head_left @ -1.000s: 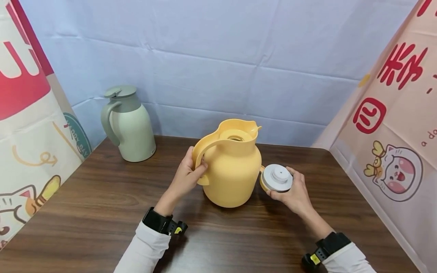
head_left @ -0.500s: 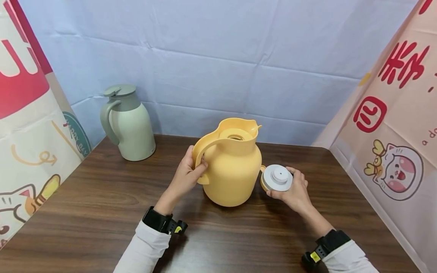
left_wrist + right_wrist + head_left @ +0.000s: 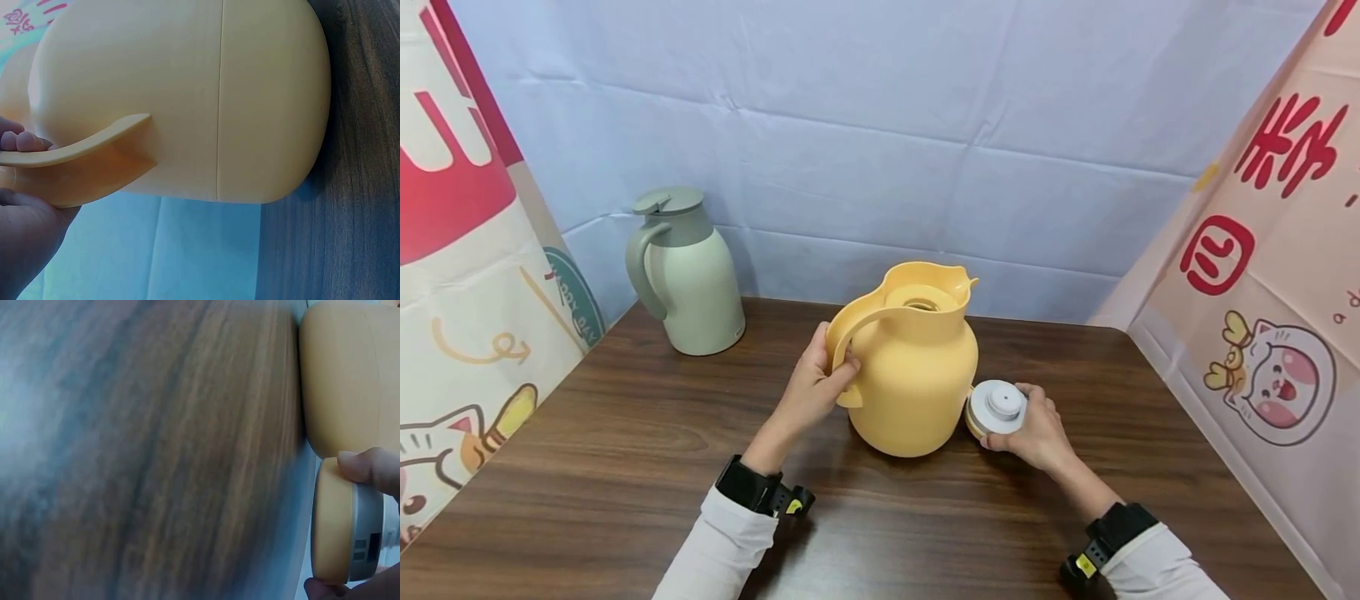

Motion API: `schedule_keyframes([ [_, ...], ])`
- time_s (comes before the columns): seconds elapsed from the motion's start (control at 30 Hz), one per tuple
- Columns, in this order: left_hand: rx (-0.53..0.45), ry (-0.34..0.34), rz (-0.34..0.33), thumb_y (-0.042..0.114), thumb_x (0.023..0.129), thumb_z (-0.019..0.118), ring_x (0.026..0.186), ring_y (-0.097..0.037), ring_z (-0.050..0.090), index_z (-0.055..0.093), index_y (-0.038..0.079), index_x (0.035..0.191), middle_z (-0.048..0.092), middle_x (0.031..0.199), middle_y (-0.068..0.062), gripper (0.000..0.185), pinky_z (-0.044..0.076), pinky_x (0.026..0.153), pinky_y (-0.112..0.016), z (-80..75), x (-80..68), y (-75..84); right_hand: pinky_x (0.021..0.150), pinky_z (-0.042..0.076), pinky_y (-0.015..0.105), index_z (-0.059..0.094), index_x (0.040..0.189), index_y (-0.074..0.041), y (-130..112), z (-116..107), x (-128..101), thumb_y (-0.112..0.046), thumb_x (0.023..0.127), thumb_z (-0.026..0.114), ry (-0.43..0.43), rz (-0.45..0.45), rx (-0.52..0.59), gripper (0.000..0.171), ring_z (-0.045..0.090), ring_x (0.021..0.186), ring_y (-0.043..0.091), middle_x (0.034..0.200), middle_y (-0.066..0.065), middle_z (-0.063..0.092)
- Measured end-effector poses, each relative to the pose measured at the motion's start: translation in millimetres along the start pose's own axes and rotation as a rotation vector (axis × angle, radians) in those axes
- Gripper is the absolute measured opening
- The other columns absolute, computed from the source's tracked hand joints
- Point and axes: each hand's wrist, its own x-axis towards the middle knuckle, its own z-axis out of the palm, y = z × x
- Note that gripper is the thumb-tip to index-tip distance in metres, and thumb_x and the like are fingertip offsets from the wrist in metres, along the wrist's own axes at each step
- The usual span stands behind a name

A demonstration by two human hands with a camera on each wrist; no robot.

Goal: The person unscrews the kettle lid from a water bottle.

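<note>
Yellow jug (image 3: 915, 367) stands mid-desk, its handle gripped by the left hand (image 3: 815, 385), while the right hand (image 3: 1036, 427) pinches the removed lid (image 3: 995, 408) beside it, seemingly lowering it onto the desk (image 3: 625, 450).

A plain butter-yellow jug (image 3: 913, 367) is glowing at the centre of the frame, its handle the same yellow. Lower right of it, the lid (image 3: 995, 408) is showing a white top over a yellow rim, with a grey band in the right wrist view. The table (image 3: 625, 467) is running dark brown with streaky wood grain. Upper left, a pale sage-green jug (image 3: 688, 279) is carrying a darker green lid. White sleeves and black wrist straps are framing the bottom.
</note>
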Motion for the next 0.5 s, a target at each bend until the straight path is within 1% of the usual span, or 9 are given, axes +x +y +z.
schedule_keyframes([
  [0.1, -0.002, -0.001, 0.001, -0.006, 0.091, 0.046, 0.061, -0.019, 0.044, 0.035, -0.008, 0.101, 0.041, 0.075, -0.011, 0.014, 0.039, 0.053, -0.028, 0.6, -0.1, -0.1, 0.084, 0.036, 0.053, 0.024, 0.132, 0.013, 0.3, 1.9, -1.4, -0.023, 0.058, 0.088, -0.020, 0.004, -0.018, 0.104, 0.042, 0.103, 0.044, 0.114, 0.033, 0.041],
  [0.2, -0.003, 0.001, 0.001, -0.006, 0.091, 0.046, 0.060, -0.025, 0.049, 0.038, -0.009, 0.101, 0.045, 0.074, -0.014, 0.013, 0.045, 0.053, -0.033, 0.6, -0.1, -0.7, 0.085, 0.036, 0.052, 0.025, 0.131, 0.014, 0.7, 4.2, -2.2, -0.021, 0.056, 0.088, -0.031, 0.005, -0.028, 0.104, 0.044, 0.103, 0.044, 0.113, 0.033, 0.042],
  [0.3, -0.008, 0.003, -0.014, -0.006, 0.091, 0.047, 0.060, -0.033, 0.054, 0.044, -0.008, 0.099, 0.051, 0.071, -0.020, 0.009, 0.048, 0.055, -0.038, 0.5, -0.4, -0.9, 0.086, 0.037, 0.052, 0.026, 0.130, 0.014, 1.3, 6.4, -2.5, -0.019, 0.055, 0.088, -0.038, 0.008, -0.032, 0.103, 0.044, 0.103, 0.044, 0.113, 0.034, 0.042],
  [0.4, -0.015, 0.008, -0.033, -0.006, 0.091, 0.047, 0.059, -0.034, 0.056, 0.048, -0.007, 0.096, 0.052, 0.066, -0.023, 0.006, 0.048, 0.053, -0.038, 0.6, -0.8, -1.0, 0.085, 0.037, 0.052, 0.026, 0.129, 0.014, 1.1, 7.4, -2.1, -0.020, 0.055, 0.088, -0.048, 0.013, -0.037, 0.104, 0.045, 0.102, 0.044, 0.112, 0.034, 0.042],
  [0.5, -0.020, 0.010, -0.025, -0.007, 0.089, 0.046, 0.056, -0.033, 0.054, 0.048, -0.005, 0.093, 0.050, 0.063, -0.021, 0.005, 0.046, 0.051, -0.036, 1.0, -0.7, -1.4, 0.085, 0.038, 0.052, 0.025, 0.130, 0.015, 1.3, 7.7, -1.0, -0.022, 0.056, 0.088, -0.058, 0.020, -0.040, 0.104, 0.045, 0.102, 0.043, 0.113, 0.034, 0.042],
])
